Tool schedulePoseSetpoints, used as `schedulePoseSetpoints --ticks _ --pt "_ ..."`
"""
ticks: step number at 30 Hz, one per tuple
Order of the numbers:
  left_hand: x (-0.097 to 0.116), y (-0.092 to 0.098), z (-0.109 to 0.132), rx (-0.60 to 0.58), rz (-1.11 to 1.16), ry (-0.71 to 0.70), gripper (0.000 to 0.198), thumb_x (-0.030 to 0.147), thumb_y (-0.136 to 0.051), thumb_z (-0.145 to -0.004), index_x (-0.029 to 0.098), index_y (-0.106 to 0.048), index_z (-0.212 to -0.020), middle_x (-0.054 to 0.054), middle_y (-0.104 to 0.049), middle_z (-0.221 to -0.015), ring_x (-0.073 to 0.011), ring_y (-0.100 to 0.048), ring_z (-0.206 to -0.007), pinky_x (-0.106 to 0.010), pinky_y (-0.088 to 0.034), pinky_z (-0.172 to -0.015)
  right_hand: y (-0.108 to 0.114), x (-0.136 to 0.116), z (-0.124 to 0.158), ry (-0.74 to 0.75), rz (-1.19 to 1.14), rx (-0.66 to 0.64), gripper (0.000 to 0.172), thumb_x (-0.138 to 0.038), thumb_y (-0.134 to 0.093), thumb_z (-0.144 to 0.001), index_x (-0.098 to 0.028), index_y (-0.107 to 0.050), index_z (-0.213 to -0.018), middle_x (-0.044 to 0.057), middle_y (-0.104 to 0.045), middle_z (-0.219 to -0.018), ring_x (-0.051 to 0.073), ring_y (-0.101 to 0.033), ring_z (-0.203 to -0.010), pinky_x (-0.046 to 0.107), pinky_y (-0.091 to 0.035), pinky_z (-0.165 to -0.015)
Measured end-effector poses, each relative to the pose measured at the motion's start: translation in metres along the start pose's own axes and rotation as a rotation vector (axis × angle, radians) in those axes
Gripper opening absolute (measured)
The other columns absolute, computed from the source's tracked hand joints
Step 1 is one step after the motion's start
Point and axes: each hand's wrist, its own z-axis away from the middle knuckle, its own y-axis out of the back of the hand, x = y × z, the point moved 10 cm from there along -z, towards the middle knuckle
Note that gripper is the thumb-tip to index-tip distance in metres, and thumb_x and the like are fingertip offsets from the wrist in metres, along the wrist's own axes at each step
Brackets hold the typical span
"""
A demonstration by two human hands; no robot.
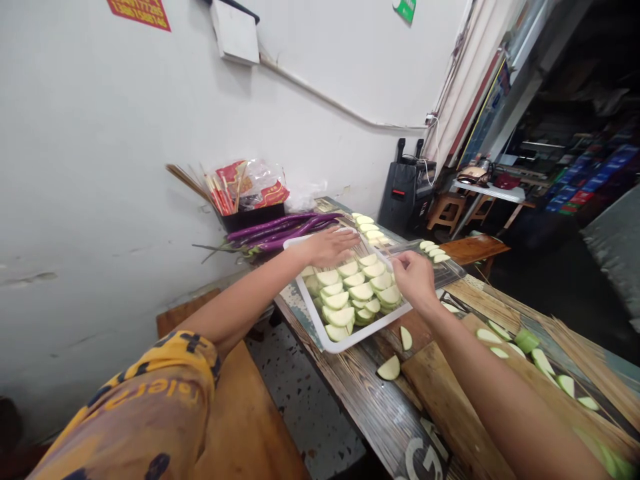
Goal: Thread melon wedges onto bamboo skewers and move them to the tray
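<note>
A white-rimmed tray (330, 345) holds rows of half-moon vegetable slices (361, 292) with pale flesh and green skin, threaded on thin wooden skewers. My left hand (333, 245) lies flat over the skewer ends at the tray's far side, fingers stretched out. At the right rim, my right hand (414, 275) is closed in a pinch; whatever sits between its fingertips is hidden. Two loose slices, one a half-moon slice (389, 368), rest on the wooden table (345, 380) in front of the tray.
Purple eggplants (280, 230) lie behind the tray beside a black box (255, 219) of skewers. A clear tray lid (453, 272) with more slices is to the right. Cutting boards (445, 393) and loose skewers (595, 367) cover the near right. A black speaker (406, 193) stands beyond.
</note>
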Motion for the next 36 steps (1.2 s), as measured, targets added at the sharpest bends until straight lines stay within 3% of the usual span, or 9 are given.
schedulePoseSetpoints --ticks 6,12,21,25,32,36 --pt "0.0 -0.015 -0.022 -0.087 0.094 -0.001 0.071 0.059 -0.009 -0.092 0.02 -0.022 -0.15 -0.004 -0.024 -0.156 -0.0195 -0.014 -0.145 -0.04 -0.006 -0.117 0.0 0.009 0.0 -0.014 0.019 -0.023 0.02 -0.024 -0.049 -0.077 -0.015 -0.065 -0.068 0.007 -0.067 -0.069 0.019 -0.058 -0.063 0.027 -0.039 -0.06" --pt "-0.004 -0.034 -0.025 -0.146 0.143 0.023 0.076 0.06 -0.006 -0.091 0.014 -0.022 -0.149 -0.007 -0.023 -0.156 -0.0206 -0.015 -0.145 -0.04 -0.01 -0.117 -0.006 0.008 -0.002 -0.011 0.064 -0.072 0.019 -0.022 -0.05 -0.077 -0.016 -0.066 -0.069 0.006 -0.068 -0.069 0.019 -0.059 -0.064 0.026 -0.038 -0.059" --pt "-0.005 -0.027 -0.014 -0.064 0.191 0.004 0.07 0.054 -0.005 -0.094 0.014 -0.028 -0.147 -0.008 -0.025 -0.155 -0.018 -0.015 -0.145 -0.037 -0.009 -0.119 -0.021 0.009 -0.018 -0.027 0.131 -0.134 0.018 -0.015 -0.053 -0.075 -0.016 -0.068 -0.067 0.007 -0.07 -0.071 0.02 -0.062 -0.069 0.025 -0.036 -0.059" --pt "-0.009 -0.023 -0.011 0.008 0.216 0.009 0.069 0.053 -0.006 -0.095 0.015 -0.036 -0.143 -0.009 -0.033 -0.151 -0.0184 -0.023 -0.143 -0.037 -0.011 -0.118 -0.025 0.004 -0.017 -0.012 0.141 -0.149 0.018 -0.015 -0.053 -0.077 -0.015 -0.07 -0.071 0.009 -0.071 -0.075 0.021 -0.063 -0.071 0.026 -0.037 -0.061" --pt "-0.008 0.005 0.01 0.162 0.318 0.013 0.067 0.053 -0.01 -0.095 0.015 -0.05 -0.133 -0.007 -0.049 -0.142 -0.0173 -0.041 -0.133 -0.033 -0.022 -0.116 -0.028 0.0 -0.014 0.009 0.157 -0.157 0.019 -0.014 -0.052 -0.079 -0.015 -0.07 -0.076 0.009 -0.072 -0.079 0.021 -0.063 -0.074 0.026 -0.038 -0.063" --pt "-0.009 0.003 0.017 0.185 0.306 0.014 0.067 0.052 -0.009 -0.096 0.016 -0.054 -0.13 -0.006 -0.048 -0.143 -0.0175 -0.04 -0.134 -0.033 -0.021 -0.116 -0.03 -0.006 -0.01 0.043 0.169 -0.163 0.02 -0.015 -0.051 -0.081 -0.014 -0.07 -0.08 0.01 -0.072 -0.085 0.02 -0.063 -0.08 0.026 -0.039 -0.067"
